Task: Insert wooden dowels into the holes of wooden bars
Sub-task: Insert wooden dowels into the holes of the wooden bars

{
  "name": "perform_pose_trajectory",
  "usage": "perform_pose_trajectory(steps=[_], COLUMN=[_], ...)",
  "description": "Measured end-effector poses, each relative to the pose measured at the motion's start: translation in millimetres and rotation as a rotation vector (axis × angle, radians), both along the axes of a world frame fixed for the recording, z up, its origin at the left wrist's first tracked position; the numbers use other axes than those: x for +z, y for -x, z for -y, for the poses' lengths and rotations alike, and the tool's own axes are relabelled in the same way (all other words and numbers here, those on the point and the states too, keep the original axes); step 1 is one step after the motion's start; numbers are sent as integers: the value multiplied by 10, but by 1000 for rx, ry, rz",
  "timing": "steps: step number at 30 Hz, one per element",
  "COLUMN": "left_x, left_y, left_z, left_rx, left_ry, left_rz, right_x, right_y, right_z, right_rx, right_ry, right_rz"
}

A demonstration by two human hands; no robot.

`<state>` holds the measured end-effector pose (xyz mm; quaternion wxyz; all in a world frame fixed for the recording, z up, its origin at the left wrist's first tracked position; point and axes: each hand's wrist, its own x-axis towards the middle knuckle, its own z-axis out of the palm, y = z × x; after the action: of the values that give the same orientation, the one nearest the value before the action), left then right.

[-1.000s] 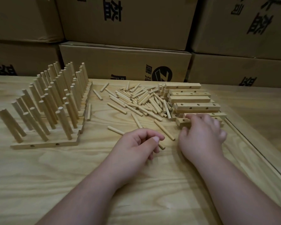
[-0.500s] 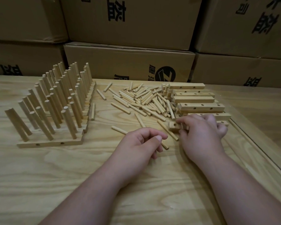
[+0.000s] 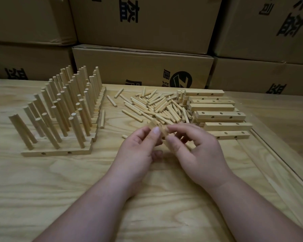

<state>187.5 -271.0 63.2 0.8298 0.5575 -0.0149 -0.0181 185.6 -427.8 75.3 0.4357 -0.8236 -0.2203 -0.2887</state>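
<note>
Both hands meet at the middle of the table around one wooden bar (image 3: 162, 131), lifted off the surface and seen nearly end-on, mostly hidden by fingers. My left hand (image 3: 140, 151) pinches its left side with thumb and fingers. My right hand (image 3: 198, 151) grips its right side. Behind them lies a heap of loose dowels (image 3: 157, 107). A stack of bare bars with holes (image 3: 215, 110) sits to the right. On the left stand several finished bars with upright dowels (image 3: 59, 116).
Stacked cardboard boxes (image 3: 143, 67) wall off the far side of the wooden table (image 3: 77, 189). A raised wooden strip (image 3: 278, 163) runs diagonally along the table's right side. A few stray dowels (image 3: 102, 118) lie between the finished bars and the heap.
My right hand has pulled a bar from the front of the stack and lifted it toward the middle. My left hand rose from the table and took hold of the bar's other side.
</note>
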Motion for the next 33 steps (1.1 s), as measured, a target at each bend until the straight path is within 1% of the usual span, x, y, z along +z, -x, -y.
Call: perform_pose_trajectory(steps=[2, 4, 5, 7, 9, 12, 14, 16, 18, 20, 25, 29, 33], left_x=[35, 77, 91, 92, 88, 88, 84, 74, 65, 59, 58, 59, 51], left_y=[-25, -31, -33, -36, -36, -31, -29, -30, -31, -34, -36, -42, -42], left_z=[6, -15, -36, -73, -91, -89, -84, -84, -81, -79, -80, -84, -81], left_rx=[40, 66, 66, 41, 21, 9, 11, 24, 29, 31, 42, 33, 20], left_ry=[130, 293, 320, 291, 269, 232, 207, 181, 178, 187, 204, 217, 185], left_rz=[-81, -183, -216, -233, -232, -219, -208, -200, -189, -178, -156, -165, -158], right_x=[-5, -40, -66, -100, -111, -100, -99, -67, -30, -26, -29, -32, -32], right_y=[-23, -98, -135, -175, -180, -172, -174, -151, -100, -71, -66, -75, -84], right_z=[44, 119, 155, 191, 185, 160, 148, 114, 67, 42, 36, 42, 47], right_rx=[-91, -265, -351, -463, -497, -526, -494, -382, -251, -173, -97, -76, -85], right_ry=[-32, 76, 152, 285, 340, 311, 193, 18, -59, -53, 15, 33, 36], right_rz=[-75, -198, -286, -466, -548, -503, -394, -263, -186, -139, -72, -61, -39])
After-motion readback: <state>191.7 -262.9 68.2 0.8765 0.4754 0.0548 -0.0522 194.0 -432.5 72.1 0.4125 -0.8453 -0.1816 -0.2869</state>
